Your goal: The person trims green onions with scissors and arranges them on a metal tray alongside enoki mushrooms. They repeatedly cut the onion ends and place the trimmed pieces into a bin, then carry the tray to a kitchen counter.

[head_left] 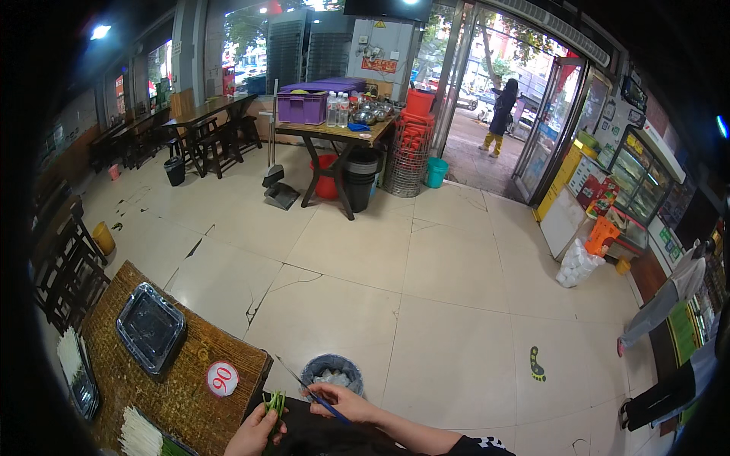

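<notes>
My left hand (254,430) grips a small bunch of cut green stems (275,401) close to my lap. Between the fingers of my right hand (345,400) is a slim knife (329,407) with a blue handle, its narrow blade slanting up and left. The blade is apart from the stems. Just beyond my hands, a lined waste bin (357,376) holds crumpled pale plastic. To the left is a worn wooden table (199,333) with a black plastic tray (151,325). At its near edge lie white stalks with green parts (140,434), partly cut off by the picture's rim.
A round number disc (222,379) lies near the table's corner. More trays with white stalks (74,365) are at far left. Across the tiled floor are a loaded table (291,131) and stacked red baskets (419,108). People stand at right (661,302) and outside the door (505,114).
</notes>
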`<state>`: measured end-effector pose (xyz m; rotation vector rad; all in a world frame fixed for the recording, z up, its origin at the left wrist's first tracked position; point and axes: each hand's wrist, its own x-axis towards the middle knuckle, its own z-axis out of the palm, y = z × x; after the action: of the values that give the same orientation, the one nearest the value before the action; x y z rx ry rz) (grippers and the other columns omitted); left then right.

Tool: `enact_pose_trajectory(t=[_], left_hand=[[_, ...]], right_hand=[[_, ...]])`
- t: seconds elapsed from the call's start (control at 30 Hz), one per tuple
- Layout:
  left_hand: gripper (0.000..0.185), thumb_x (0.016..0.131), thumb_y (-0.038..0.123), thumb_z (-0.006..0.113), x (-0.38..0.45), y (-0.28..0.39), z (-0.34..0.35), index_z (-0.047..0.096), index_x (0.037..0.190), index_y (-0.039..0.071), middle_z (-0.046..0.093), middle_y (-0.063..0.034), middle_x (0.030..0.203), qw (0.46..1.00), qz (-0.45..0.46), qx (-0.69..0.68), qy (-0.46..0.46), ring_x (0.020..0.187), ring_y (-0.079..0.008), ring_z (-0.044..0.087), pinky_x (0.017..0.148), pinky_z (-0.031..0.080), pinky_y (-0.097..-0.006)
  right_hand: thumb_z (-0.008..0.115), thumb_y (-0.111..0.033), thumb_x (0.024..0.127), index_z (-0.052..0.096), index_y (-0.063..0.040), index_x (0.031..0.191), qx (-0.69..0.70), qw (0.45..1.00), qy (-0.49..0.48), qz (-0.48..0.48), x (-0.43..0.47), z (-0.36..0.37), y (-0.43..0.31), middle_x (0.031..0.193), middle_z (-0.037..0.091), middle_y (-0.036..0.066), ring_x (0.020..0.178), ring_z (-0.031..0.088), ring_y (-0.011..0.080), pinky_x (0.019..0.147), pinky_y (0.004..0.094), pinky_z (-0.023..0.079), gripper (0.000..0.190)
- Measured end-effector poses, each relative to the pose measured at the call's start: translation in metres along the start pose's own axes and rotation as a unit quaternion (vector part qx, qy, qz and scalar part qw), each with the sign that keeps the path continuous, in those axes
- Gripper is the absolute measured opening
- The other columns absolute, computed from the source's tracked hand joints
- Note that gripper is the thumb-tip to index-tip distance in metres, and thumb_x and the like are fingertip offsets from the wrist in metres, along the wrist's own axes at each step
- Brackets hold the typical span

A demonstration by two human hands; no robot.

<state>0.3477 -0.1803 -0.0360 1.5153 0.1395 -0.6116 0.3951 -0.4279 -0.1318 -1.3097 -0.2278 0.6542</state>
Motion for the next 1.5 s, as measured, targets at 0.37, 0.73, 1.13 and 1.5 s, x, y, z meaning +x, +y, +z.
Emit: enact_pose_trajectory(t=[0.37, 0.73, 1.13, 1.5], left_hand=[[0.024, 0.106, 0.025, 0.045, 0.026, -0.027, -0.015, 0.053, 0.114, 0.004, 0.055, -0.0059, 0.078, 0.998, -0.034, -0.046, 0.006, 0.063, -0.013, 0.047, 0.058, 0.041, -0.0266], [0.025, 0.106, 0.025, 0.044, 0.025, -0.028, -0.018, 0.053, 0.116, 0.003, 0.054, -0.0059, 0.078, 0.997, -0.045, -0.064, 0.005, 0.063, -0.0132, 0.046, 0.058, 0.04, -0.026], [0.028, 0.104, 0.035, 0.049, 0.002, 0.0, -0.002, 0.059, 0.112, 0.01, 0.058, 0.0016, 0.079, 1.0, -0.001, -0.014, 0.003, 0.063, -0.0079, 0.048, 0.058, 0.039, -0.0221], [0.024, 0.105, 0.026, 0.046, 0.037, 0.013, 0.017, 0.055, 0.114, 0.006, 0.056, -0.0014, 0.084, 0.999, -0.009, -0.028, -0.018, 0.067, -0.0086, 0.048, 0.061, 0.041, -0.0226]], right_hand=[[0.066, -0.033, 0.097, 0.054, -0.005, 0.132, -0.07, 0.996, -0.055, 0.007, -0.015, 0.006, -0.013, 0.085, 0.053, -0.004, 0.072, 0.045, 0.0038, 0.061, 0.0204, 0.035, 0.046], [0.064, -0.033, 0.098, 0.055, -0.005, 0.13, -0.039, 0.997, -0.057, 0.034, -0.014, 0.007, -0.01, 0.082, 0.051, -0.005, 0.071, 0.044, 0.0038, 0.06, 0.02, 0.035, 0.044], [0.062, -0.033, 0.099, 0.053, -0.007, 0.129, -0.053, 0.996, -0.065, 0.029, -0.021, 0.001, -0.008, 0.084, 0.053, -0.003, 0.076, 0.048, 0.0057, 0.065, 0.0215, 0.039, 0.041], [0.071, -0.03, 0.091, 0.055, -0.008, 0.134, -0.135, 0.989, -0.033, 0.052, -0.064, -0.028, -0.01, 0.115, 0.06, 0.006, 0.101, 0.058, 0.0145, 0.09, 0.03, 0.047, 0.051]])
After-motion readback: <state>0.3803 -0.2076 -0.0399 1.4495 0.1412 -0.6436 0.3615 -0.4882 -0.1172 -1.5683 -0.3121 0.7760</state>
